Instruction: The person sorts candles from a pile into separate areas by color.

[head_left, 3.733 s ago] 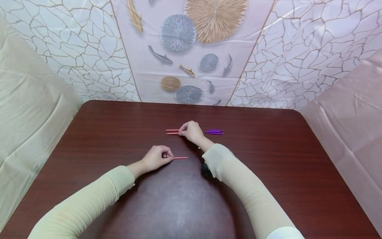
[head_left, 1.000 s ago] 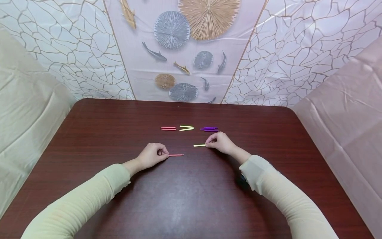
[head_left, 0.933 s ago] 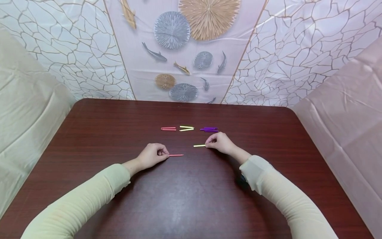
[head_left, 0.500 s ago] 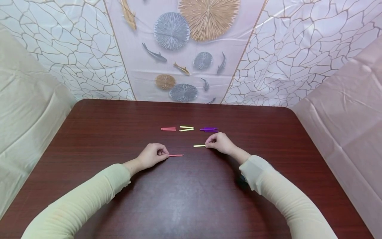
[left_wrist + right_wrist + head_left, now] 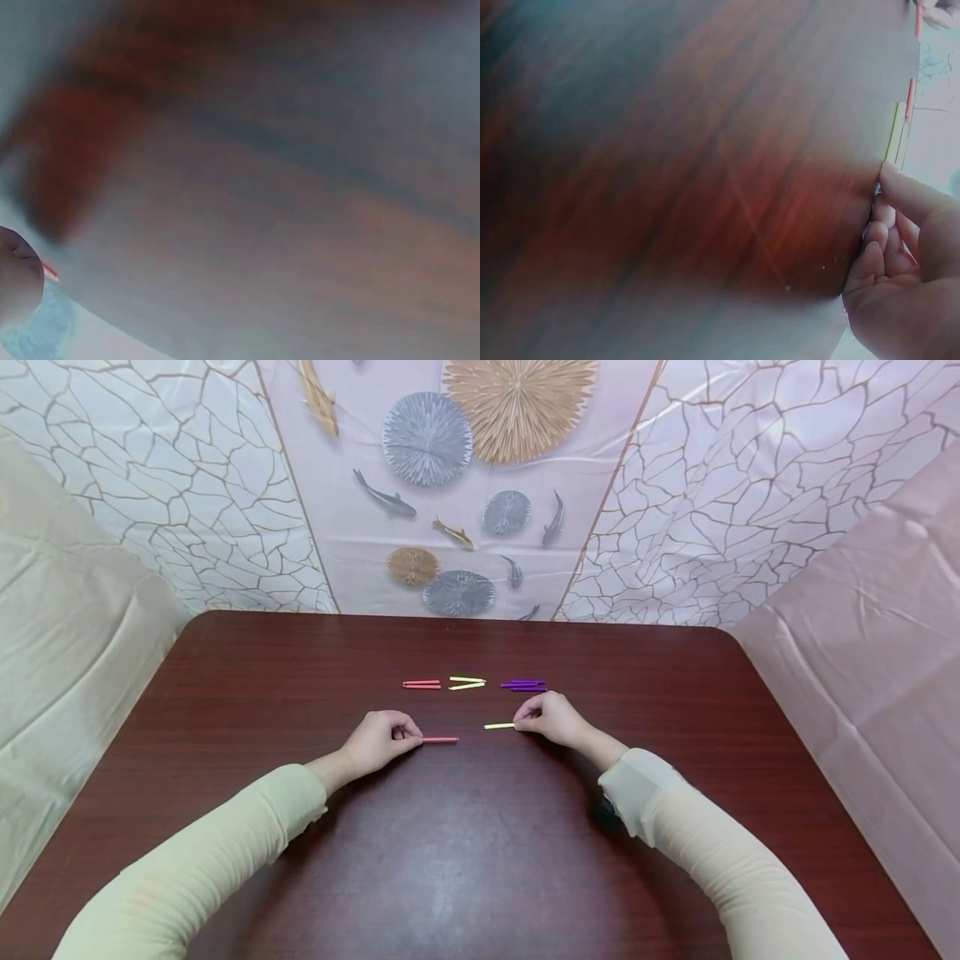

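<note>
Between thumb and fingers, my left hand (image 5: 381, 743) pinches one end of a thin red stick (image 5: 441, 740), whose free part points right. My right hand (image 5: 555, 718) pinches a thin yellow stick (image 5: 498, 726) at its right end, with the free part pointing left. Farther back lies a row of similar sticks: two red sticks (image 5: 422, 684) side by side, two yellow sticks (image 5: 467, 682) in a narrow V, and a group of purple sticks (image 5: 523, 685) just beyond my right hand. In the left wrist view, only part of the hand (image 5: 19, 274) and a bit of red stick show at the edge.
All of it is on a dark red-brown wooden table (image 5: 450, 860). A patterned cloth backdrop (image 5: 457, 543) hangs at the far table edge, with plain pale cloth (image 5: 90, 610) along the left side and more pinkish cloth (image 5: 870, 610) along the right.
Since the earliest frame my right hand has come nearer and right from the back row, bringing a yellow stick. In the last half second my left hand shifted slightly forward with the red stick.
</note>
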A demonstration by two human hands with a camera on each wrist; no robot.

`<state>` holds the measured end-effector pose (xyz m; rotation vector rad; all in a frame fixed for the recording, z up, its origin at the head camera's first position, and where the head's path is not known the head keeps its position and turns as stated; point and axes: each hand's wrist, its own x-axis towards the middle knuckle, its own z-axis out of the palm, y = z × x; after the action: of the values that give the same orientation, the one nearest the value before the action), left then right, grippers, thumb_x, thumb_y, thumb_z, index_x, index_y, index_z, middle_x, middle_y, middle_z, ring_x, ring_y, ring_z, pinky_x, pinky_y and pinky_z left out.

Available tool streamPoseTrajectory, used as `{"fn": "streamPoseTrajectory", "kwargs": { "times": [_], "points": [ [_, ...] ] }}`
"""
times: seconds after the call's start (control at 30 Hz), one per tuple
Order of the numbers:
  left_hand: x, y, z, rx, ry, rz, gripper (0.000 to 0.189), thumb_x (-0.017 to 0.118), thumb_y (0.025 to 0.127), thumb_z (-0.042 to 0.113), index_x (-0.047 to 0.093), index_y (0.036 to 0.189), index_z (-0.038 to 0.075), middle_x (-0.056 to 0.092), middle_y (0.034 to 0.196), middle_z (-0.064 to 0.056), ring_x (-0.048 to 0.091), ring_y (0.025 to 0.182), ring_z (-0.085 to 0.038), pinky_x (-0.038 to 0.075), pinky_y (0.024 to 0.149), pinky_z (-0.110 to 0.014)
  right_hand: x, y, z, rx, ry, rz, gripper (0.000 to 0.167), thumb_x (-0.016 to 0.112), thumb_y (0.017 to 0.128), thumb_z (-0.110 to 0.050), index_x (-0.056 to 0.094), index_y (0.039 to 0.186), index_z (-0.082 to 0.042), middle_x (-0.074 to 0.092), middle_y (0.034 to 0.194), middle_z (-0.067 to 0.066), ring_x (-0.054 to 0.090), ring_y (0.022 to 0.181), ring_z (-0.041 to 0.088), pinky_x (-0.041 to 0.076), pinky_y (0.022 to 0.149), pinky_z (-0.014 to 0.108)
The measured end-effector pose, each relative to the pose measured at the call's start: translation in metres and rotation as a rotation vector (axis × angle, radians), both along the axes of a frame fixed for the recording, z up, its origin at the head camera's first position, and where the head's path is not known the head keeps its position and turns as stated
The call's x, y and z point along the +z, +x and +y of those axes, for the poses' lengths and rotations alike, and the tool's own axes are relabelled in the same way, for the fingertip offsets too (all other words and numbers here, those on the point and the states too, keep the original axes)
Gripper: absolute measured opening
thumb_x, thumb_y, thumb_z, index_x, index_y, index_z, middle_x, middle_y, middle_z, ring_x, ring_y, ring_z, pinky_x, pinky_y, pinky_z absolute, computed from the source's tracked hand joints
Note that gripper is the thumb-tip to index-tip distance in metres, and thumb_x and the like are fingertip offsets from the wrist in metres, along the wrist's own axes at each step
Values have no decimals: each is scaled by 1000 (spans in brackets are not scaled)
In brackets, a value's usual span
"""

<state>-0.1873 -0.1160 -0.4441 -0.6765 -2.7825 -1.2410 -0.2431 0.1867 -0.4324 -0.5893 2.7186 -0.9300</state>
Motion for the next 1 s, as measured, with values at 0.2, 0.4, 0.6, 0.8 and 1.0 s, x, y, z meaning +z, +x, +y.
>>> {"fn": "streamPoseTrajectory", "kwargs": {
  "times": [0.2,0.4,0.6,0.8,1.0],
  "points": [
    [11,-16,-4,45,-13,20,4,71,79,9,70,75,8,62,67,-1,49,61,-5,42,59,-18,2,0,0,-7,0,-7,8,73,78,-14,73,80,-6,69,72,2,49,65,4,41,66,22],
    [23,-34,-10,88,-55,-6,5,70,82,11,70,79,8,64,72,-4,53,65,-11,44,63,-24,2,1,0,-8,3,1,8,73,78,-14,73,80,-6,69,72,2,49,65,4,41,65,20],
    [23,-49,-14,115,-86,-17,5,69,83,13,70,81,8,66,76,-6,54,69,-16,45,67,-28,2,3,-1,-8,-2,2,7,73,78,-14,73,79,-7,70,73,2,50,65,4,42,66,20],
    [18,-57,-15,119,-108,-29,6,69,83,13,70,80,7,65,75,-6,54,69,-15,44,66,-27,1,3,-2,-5,-3,-21,7,73,79,-14,73,80,-7,71,76,2,50,65,4,42,66,21],
    [11,-60,-12,120,-118,-28,6,69,83,13,70,79,8,64,72,-4,52,66,-13,42,64,-25,1,2,2,-5,4,-8,7,73,79,-14,73,80,-7,70,75,2,50,65,4,42,66,21]
  ]
}}
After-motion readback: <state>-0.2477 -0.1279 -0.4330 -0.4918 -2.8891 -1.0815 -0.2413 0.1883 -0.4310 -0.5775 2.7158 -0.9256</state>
